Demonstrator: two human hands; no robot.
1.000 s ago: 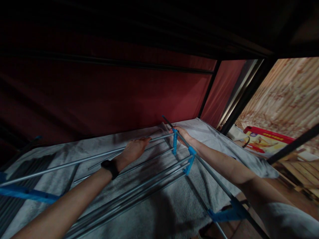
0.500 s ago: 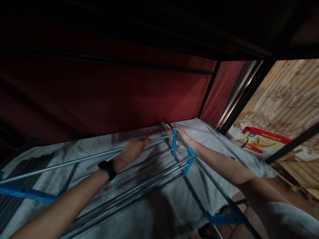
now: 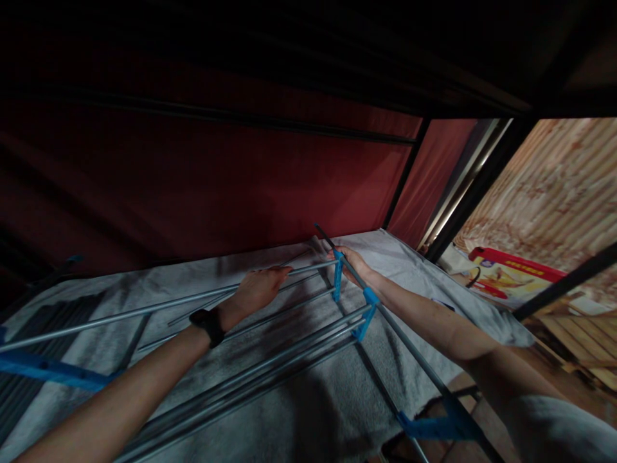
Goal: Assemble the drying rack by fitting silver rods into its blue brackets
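My left hand point(image 3: 260, 286), with a black watch point(image 3: 208, 326) on its wrist, is closed over a long grey metal tube point(image 3: 168, 301) near its right end. That end meets a blue plastic bracket point(image 3: 338, 276) on a dark upright pole point(image 3: 395, 326). Behind the bracket, my right hand point(image 3: 354, 262) wraps around the joint, its fingers partly hidden. A second blue bracket point(image 3: 369, 305) sits lower on the pole and takes the ends of several tubes. Another blue bracket point(image 3: 434, 426) is near the pole's lower end, and a long blue piece point(image 3: 58, 372) lies at far left.
The rack frame rests on a grey cloth point(image 3: 308, 411). Several dark tubes point(image 3: 53, 328) lie together at left. A dark red panel point(image 3: 216, 193) stands behind, with black frame posts point(image 3: 477, 193) at right. Beyond them are a red and yellow box point(image 3: 515, 275) and a wooden pallet point(image 3: 578, 344).
Both hands keep their hold in nearly the same place. The rack's right-hand brackets appear shifted very slightly to the right, along with a small movement of the view.
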